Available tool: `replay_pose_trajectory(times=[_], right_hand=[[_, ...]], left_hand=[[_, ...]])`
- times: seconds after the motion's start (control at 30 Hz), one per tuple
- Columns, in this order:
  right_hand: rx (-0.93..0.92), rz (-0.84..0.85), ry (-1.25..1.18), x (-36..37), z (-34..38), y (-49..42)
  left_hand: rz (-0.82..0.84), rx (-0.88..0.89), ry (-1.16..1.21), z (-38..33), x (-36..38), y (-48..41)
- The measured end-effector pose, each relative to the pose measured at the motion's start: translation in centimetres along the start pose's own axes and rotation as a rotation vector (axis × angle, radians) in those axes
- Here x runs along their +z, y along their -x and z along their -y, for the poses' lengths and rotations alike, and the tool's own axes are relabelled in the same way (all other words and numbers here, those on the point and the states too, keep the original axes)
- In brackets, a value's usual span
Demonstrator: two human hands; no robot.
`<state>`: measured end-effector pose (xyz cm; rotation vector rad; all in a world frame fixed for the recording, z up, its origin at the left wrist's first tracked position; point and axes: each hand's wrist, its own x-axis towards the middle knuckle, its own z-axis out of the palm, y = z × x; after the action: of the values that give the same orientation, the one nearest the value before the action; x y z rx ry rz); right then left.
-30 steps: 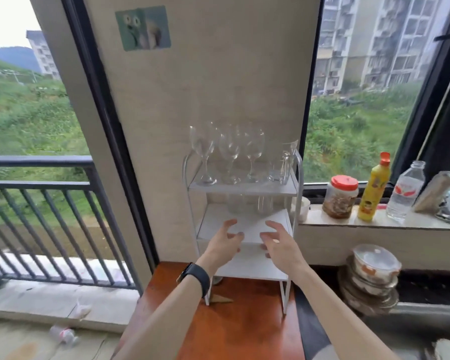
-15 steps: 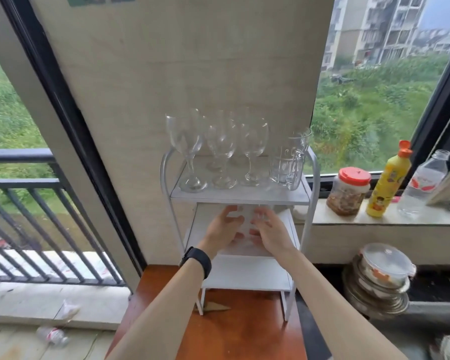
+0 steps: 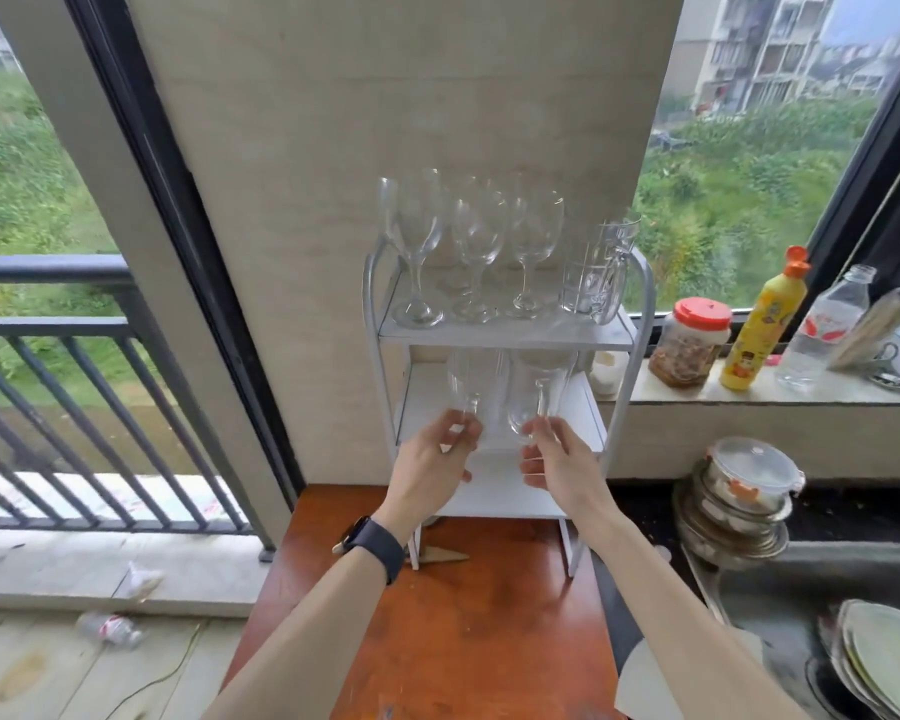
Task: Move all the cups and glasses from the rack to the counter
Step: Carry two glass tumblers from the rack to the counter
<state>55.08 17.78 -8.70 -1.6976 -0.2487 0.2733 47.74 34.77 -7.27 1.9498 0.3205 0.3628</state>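
A white three-shelf rack (image 3: 628, 366) stands at the back of a red-brown wooden counter (image 3: 468, 626). On its top shelf stand several clear wine glasses (image 3: 476, 252) and a clear glass mug (image 3: 593, 272) at the right. My left hand (image 3: 430, 467), with a dark watch on its wrist, grips the lower part of a clear glass (image 3: 471, 381) in front of the middle shelf. My right hand (image 3: 562, 462) grips a second clear glass (image 3: 539, 392) beside it. Both glasses are lifted and lean slightly toward me.
On the window ledge to the right stand a red-lidded jar (image 3: 689, 343), a yellow bottle (image 3: 762, 324) and a clear plastic bottle (image 3: 822, 330). Stacked bowls with a lidded container (image 3: 739, 496) sit by a sink (image 3: 801, 579) holding plates (image 3: 879, 652). A balcony railing (image 3: 74, 397) is at left.
Both hands reached into the middle shelf, closed on one glass each, and have drawn the glasses out toward me. The view has moved closer to the rack.
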Motion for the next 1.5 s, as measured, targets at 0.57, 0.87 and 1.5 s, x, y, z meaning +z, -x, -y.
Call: replay_pose_trajectory(times=[0.57,0.87,1.5], right_hand=[[-0.043,-0.021,0.190,-0.4,3.1,-0.2],[-0.175,-0.013,0.229,-2.1,1.0,1.4],[-0.045,-0.329,0.038,-11.6,-3.9,26.2]], left_hand=[[0.192,-0.186,-0.014,-2.7,1.0,-1.1],[0.165,-0.018,-0.037,-0.2,0.6,1.3],[0.494,0.167,-0.026,-3.2,9.9,16.6]])
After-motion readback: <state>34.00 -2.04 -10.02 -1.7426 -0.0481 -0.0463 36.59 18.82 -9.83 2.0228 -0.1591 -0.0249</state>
